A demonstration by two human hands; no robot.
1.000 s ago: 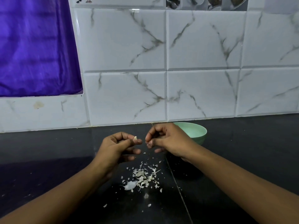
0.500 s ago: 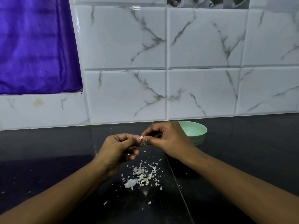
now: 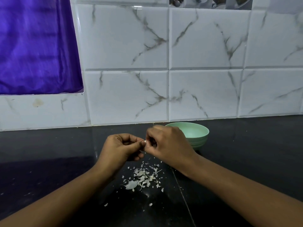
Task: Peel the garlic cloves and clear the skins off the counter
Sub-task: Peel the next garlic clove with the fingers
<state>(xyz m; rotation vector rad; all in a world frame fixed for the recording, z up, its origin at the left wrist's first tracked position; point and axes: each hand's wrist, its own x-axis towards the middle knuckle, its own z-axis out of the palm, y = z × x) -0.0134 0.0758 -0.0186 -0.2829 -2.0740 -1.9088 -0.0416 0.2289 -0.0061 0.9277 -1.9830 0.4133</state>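
The counter is black and glossy, and a thin seam runs across it a little right of the middle. Nearest to the camera lies a loose heap of garlic skins. They are thin, pale, papery flakes, and some single bits are scattered around the heap. Just above it both hands meet in the air. The left hand has its fingers curled and pinches a small white garlic clove between thumb and forefinger. The right hand, seen from its back, also has curled fingers, and its fingertips nip the same clove from the other side. Behind the right hand a round mint-green bowl with a smooth wall stands on the counter. The wall behind is of glossy white tiles with grey marble veins. At the far left hangs a shiny purple cloth.
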